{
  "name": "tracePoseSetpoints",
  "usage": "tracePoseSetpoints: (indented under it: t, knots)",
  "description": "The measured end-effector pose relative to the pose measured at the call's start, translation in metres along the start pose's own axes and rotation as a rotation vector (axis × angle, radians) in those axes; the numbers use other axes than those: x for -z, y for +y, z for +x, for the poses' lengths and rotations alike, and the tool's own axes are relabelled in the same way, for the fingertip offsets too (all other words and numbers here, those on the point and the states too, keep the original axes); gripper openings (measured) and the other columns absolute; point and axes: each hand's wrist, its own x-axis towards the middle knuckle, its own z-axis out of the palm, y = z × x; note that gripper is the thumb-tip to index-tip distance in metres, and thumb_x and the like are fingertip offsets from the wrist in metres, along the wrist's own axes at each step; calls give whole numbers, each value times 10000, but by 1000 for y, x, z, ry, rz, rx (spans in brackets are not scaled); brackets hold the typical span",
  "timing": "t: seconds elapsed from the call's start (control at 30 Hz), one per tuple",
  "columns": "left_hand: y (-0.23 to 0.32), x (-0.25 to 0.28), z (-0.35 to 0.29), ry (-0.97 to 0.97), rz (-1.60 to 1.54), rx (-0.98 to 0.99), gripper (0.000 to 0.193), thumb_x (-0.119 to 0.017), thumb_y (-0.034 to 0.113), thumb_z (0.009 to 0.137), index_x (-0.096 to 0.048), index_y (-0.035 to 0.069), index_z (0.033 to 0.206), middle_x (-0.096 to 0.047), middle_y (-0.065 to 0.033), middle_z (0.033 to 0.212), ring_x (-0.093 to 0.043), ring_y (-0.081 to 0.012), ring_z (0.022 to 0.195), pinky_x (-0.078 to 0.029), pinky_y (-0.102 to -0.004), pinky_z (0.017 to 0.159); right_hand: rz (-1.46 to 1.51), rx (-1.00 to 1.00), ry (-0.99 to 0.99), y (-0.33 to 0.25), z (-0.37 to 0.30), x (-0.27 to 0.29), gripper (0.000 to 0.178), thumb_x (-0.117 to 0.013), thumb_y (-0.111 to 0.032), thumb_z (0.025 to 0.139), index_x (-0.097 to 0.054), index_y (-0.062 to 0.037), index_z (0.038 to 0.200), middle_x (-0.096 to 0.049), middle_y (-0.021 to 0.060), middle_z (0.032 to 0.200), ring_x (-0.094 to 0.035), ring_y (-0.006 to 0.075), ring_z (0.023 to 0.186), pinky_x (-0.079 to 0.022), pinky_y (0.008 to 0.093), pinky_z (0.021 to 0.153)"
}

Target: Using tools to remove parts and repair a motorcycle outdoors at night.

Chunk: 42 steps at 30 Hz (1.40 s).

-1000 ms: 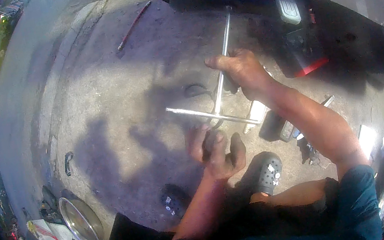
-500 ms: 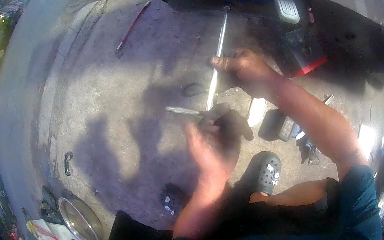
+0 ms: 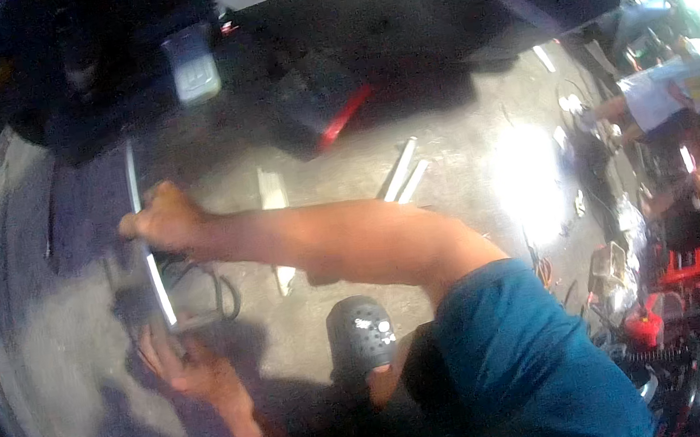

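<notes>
Rod [image 3: 158, 283] at nine o'clock sits gripped in the right hand [image 3: 172, 220], left hand [image 3: 201, 369] half-open by its near end; turning, seemingly underway, calls for steady alignment.

From the right hand [image 3: 167, 220], bare floor [image 3: 47, 309] leaves a way through at 8 o'clock; a thin dark stick [image 3: 49, 214] lies toward 9. A dark bulk [image 3: 134, 43] bars 12, a pale pedal [image 3: 194, 68] sticking out toward 1. The metal rod [image 3: 159, 288] and left hand [image 3: 195, 364] block 6, a grey clog [image 3: 360, 330] 4.
</notes>
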Motion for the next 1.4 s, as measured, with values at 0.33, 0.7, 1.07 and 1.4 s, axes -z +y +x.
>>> tracePoseSetpoints:
  t: [0.33,0.7,1.07,1.4]
  knots:
    - [-18,0,-7,237,212,-546,491,-422,415,890,-528,-35,1057,-544,-147,1068,-523,-247,1005,-454,-364,834,-105,57,87,39,18,15,311,-702,-193,732,-586,52,885,-605,173,871,-593,250,805,-472,365,710]
    - [-36,-14,-23,41,362,-359,345,-586,194,851,-541,-10,1125,-547,-193,1105,-479,-324,1096,-360,-465,955,-35,296,108,40,24,13,232,-608,-197,739,-635,33,722,-620,138,660,-598,196,606,-493,349,579]
    - [50,-5,-6,-247,-1583,579,498,-364,451,915,-584,7,956,-600,-124,815,-578,-234,741,-452,-358,640,323,-8,-530,-4,-6,27,373,-582,-256,860,-531,52,1064,-586,139,956,-564,229,917,-448,347,826]
    - [15,-9,-7,174,186,-672,590,-690,171,694,-450,-58,1181,-499,-187,1143,-446,-328,1075,-356,-414,926,-63,108,-10,9,1,18,411,-711,-346,749,-577,-21,537,-526,72,497,-521,139,463,-428,315,465]
